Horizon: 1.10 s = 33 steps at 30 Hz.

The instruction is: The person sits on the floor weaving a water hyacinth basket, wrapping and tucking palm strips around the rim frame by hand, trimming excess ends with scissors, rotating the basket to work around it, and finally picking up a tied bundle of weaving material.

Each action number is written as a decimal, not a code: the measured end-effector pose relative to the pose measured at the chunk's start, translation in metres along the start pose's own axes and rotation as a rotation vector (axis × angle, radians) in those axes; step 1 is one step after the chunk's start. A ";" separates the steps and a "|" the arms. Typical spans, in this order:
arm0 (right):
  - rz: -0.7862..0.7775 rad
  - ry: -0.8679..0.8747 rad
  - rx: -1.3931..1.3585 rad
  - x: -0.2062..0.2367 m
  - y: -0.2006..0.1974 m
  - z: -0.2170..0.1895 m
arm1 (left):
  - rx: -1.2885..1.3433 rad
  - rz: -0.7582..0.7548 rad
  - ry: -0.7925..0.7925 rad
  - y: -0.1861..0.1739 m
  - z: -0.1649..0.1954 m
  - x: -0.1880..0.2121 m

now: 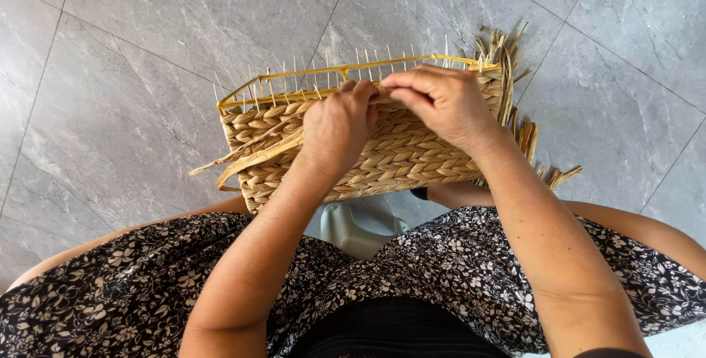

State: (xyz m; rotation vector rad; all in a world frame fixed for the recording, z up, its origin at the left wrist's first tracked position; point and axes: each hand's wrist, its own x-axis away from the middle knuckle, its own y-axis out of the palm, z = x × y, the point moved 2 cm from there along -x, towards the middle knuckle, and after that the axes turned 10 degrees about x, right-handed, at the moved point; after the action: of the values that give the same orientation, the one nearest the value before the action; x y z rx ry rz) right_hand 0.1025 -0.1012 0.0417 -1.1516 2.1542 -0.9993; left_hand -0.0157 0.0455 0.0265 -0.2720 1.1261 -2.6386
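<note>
A half-woven straw basket (pixel 412 159) with a yellow wire frame (pixel 294 80) rests on its side across my knees. Thin upright stakes stick out along its top rim. My left hand (pixel 337 126) pinches a flat straw strand at the rim, near the middle. Right beside it, touching, my right hand (pixel 441 100) grips the same strand. Loose straw ends (pixel 507 52) fan out at the basket's right corner, and a long strand (pixel 243 159) trails off to the left.
Grey stone floor tiles (pixel 147 71) lie all around. A pale green plastic stool (pixel 357 229) shows between my knees. My lap is covered by a black dress with a white flower print (pixel 147 284).
</note>
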 end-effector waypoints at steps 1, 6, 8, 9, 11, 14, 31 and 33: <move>-0.006 -0.031 0.049 -0.001 0.003 -0.003 | 0.006 0.006 0.021 -0.005 -0.002 -0.001; -0.043 -0.036 0.097 -0.004 0.015 -0.008 | 0.009 -0.050 0.008 -0.027 -0.009 -0.010; -0.016 -0.054 0.141 -0.005 0.016 -0.007 | -0.011 0.059 0.090 -0.036 -0.003 -0.008; 0.002 -0.067 0.167 -0.007 0.017 -0.005 | -0.031 0.172 0.171 -0.041 0.002 -0.006; -0.002 -0.030 0.150 -0.011 0.021 -0.001 | -0.033 0.354 0.306 -0.050 0.012 0.002; -0.006 0.015 0.104 -0.012 0.025 0.004 | -0.009 0.422 0.384 -0.054 0.023 0.022; 0.028 0.005 0.049 -0.011 0.022 0.002 | 0.046 0.111 0.113 0.008 0.011 0.025; 0.028 -0.010 0.044 -0.011 0.021 0.003 | 0.109 0.118 -0.045 0.005 0.002 0.014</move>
State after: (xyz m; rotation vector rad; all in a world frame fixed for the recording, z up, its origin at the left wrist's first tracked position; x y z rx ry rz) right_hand 0.0997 -0.0852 0.0241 -1.1012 2.1244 -1.0217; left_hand -0.0279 0.0360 0.0252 -0.2350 0.9496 -2.5656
